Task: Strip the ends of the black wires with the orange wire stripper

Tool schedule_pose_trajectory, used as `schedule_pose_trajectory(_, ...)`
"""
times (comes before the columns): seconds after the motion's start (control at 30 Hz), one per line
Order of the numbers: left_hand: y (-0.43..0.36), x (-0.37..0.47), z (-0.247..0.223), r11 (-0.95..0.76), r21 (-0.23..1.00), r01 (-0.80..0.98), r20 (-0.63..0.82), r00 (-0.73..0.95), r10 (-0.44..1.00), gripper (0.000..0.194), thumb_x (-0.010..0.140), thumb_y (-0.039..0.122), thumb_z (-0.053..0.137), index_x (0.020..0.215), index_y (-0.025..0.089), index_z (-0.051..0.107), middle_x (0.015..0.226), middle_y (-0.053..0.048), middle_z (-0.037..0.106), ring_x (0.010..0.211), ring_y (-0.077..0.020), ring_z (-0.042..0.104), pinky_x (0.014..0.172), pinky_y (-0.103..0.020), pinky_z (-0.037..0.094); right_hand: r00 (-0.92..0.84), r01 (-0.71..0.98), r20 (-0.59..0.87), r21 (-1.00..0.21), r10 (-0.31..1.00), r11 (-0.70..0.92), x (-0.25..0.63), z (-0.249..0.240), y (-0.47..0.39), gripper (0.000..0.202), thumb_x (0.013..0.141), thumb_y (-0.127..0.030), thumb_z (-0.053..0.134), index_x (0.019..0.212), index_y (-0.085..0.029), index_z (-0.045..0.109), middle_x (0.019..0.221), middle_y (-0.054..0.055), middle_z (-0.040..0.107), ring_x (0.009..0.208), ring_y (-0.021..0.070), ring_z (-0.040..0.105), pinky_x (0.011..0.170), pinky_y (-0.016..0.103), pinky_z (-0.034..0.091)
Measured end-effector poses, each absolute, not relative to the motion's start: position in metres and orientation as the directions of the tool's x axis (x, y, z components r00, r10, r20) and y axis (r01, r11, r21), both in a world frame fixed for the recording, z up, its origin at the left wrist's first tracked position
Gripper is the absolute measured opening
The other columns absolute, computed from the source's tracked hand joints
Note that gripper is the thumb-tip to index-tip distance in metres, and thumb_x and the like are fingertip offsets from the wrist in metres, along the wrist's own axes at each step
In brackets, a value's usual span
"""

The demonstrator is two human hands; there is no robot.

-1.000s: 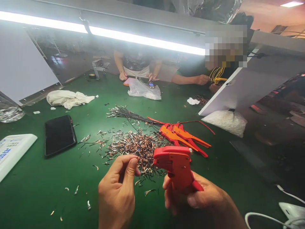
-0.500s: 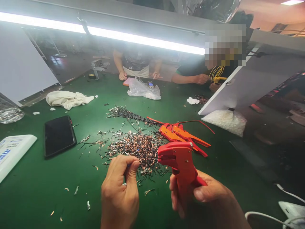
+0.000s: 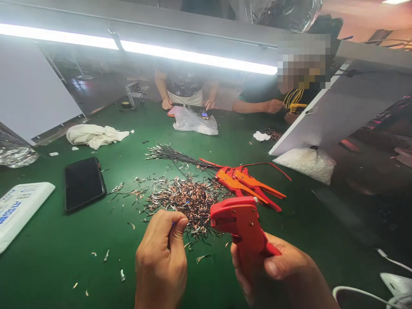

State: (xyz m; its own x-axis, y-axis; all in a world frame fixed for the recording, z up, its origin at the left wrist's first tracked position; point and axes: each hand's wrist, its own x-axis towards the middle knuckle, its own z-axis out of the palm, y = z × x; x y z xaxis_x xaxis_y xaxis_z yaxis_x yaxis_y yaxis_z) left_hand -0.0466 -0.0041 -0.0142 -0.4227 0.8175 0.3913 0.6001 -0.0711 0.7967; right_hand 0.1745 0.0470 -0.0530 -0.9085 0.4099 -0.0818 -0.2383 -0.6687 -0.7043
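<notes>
My left hand (image 3: 162, 257) is closed in a pinch on a thin black wire (image 3: 200, 218), and a bit of blue shows between the fingers. From the fingertips the wire runs right to the jaws of a red wire stripper (image 3: 240, 214). My right hand (image 3: 283, 262) is wrapped round the stripper's handle, thumb on the near side. Behind the wire lies a heap of short black and copper wire scraps (image 3: 183, 199). Past it, on the green table, are a bundle of black wires (image 3: 180, 155) and more red and orange wire strippers (image 3: 251, 182).
A dark phone (image 3: 84, 184) and a white box (image 3: 24, 210) lie at left, a white cloth (image 3: 96, 135) behind them. Across the table are a plastic bag (image 3: 195, 121) and two people, one holding yellow wires (image 3: 294, 101). A white panel (image 3: 341, 98) stands at right.
The wire stripper has tipped slightly, its head a little lower and further left, closer to my left hand. My left hand keeps its pinch. The whole view has shifted slightly.
</notes>
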Motion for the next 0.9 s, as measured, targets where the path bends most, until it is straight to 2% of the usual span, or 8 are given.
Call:
schedule_pose_trajectory(0.27, -0.006, -0.049, -0.011, -0.081, 0.788, 0.61, 0.398, -0.405, 0.823, 0.02, 0.094, 0.023, 0.051, 0.074, 0.023, 0.056, 0.068, 0.004, 0.051, 0.06, -0.0123, 0.045, 0.06, -0.024, 0.037, -0.904, -0.197, -0.125, -0.728, 0.409, -0.657, 0.175, -0.052, 0.048, 0.052, 0.07, -0.046, 0.074, 0.104, -0.009, 0.063, 0.077, 0.01, 0.065, 0.062, 0.0179, 0.061, 0.059, 0.029, 0.05)
schedule_pose_trajectory(0.43, -0.006, -0.047, -0.007, -0.063, 0.796, 0.602, 0.391, -0.431, 0.813, 0.02, 0.093, 0.025, 0.051, 0.074, 0.023, 0.057, 0.066, 0.004, 0.051, 0.057, -0.0122, 0.045, 0.059, -0.024, 0.038, -0.895, -0.211, -0.156, -0.677, 0.418, -0.705, 0.174, -0.051, 0.041, 0.048, 0.067, -0.038, 0.076, 0.105, -0.011, 0.062, 0.08, 0.011, 0.067, 0.069, 0.0185, 0.064, 0.063, 0.027, 0.05)
schedule_pose_trajectory(0.5, -0.006, -0.046, -0.007, -0.063, 0.797, 0.601, 0.387, -0.427, 0.817, 0.02, 0.093, 0.026, 0.051, 0.074, 0.023, 0.057, 0.066, 0.003, 0.052, 0.057, -0.0125, 0.046, 0.059, -0.024, 0.039, -0.858, -0.283, -0.175, -0.622, 0.482, -0.73, 0.173, -0.053, 0.031, 0.046, 0.067, -0.034, 0.074, 0.105, -0.011, 0.062, 0.079, 0.009, 0.067, 0.067, 0.0174, 0.064, 0.062, 0.026, 0.049)
schedule_pose_trajectory(0.57, -0.006, -0.047, -0.007, -0.071, 0.792, 0.606, 0.387, -0.411, 0.825, 0.02, 0.093, 0.026, 0.051, 0.075, 0.023, 0.058, 0.067, 0.003, 0.053, 0.058, -0.0127, 0.047, 0.059, -0.024, 0.039, -0.772, -0.402, -0.211, -0.569, 0.599, -0.718, 0.171, -0.057, 0.02, 0.045, 0.068, -0.033, 0.072, 0.105, -0.01, 0.062, 0.077, 0.008, 0.067, 0.064, 0.0153, 0.063, 0.058, 0.023, 0.046)
schedule_pose_trajectory(0.63, -0.006, -0.049, -0.008, -0.089, 0.777, 0.623, 0.4, -0.38, 0.834, 0.018, 0.093, 0.023, 0.051, 0.076, 0.023, 0.059, 0.069, 0.003, 0.054, 0.06, -0.0125, 0.048, 0.059, -0.023, 0.039, -0.729, -0.444, -0.239, -0.548, 0.642, -0.709, 0.17, -0.061, 0.014, 0.044, 0.067, -0.032, 0.071, 0.105, -0.01, 0.062, 0.076, 0.007, 0.066, 0.062, 0.0143, 0.061, 0.056, 0.022, 0.044)
schedule_pose_trajectory(0.77, -0.007, -0.054, -0.01, -0.149, 0.724, 0.673, 0.44, -0.285, 0.852, 0.015, 0.092, 0.018, 0.051, 0.079, 0.023, 0.058, 0.071, 0.003, 0.054, 0.063, -0.0112, 0.049, 0.06, -0.021, 0.04, -0.781, -0.359, -0.236, -0.588, 0.578, -0.725, 0.17, -0.057, 0.023, 0.044, 0.067, -0.036, 0.072, 0.1, -0.009, 0.062, 0.072, 0.006, 0.061, 0.059, 0.0133, 0.057, 0.054, 0.022, 0.045)
schedule_pose_trajectory(0.9, -0.007, -0.057, -0.011, -0.166, 0.673, 0.721, 0.454, -0.224, 0.863, 0.016, 0.092, 0.015, 0.051, 0.079, 0.022, 0.055, 0.069, 0.004, 0.052, 0.061, -0.0101, 0.048, 0.059, -0.02, 0.039, -0.889, -0.169, -0.178, -0.728, 0.421, -0.664, 0.174, -0.046, 0.046, 0.043, 0.066, -0.039, 0.076, 0.095, -0.01, 0.062, 0.069, 0.005, 0.058, 0.059, 0.014, 0.055, 0.053, 0.024, 0.048)
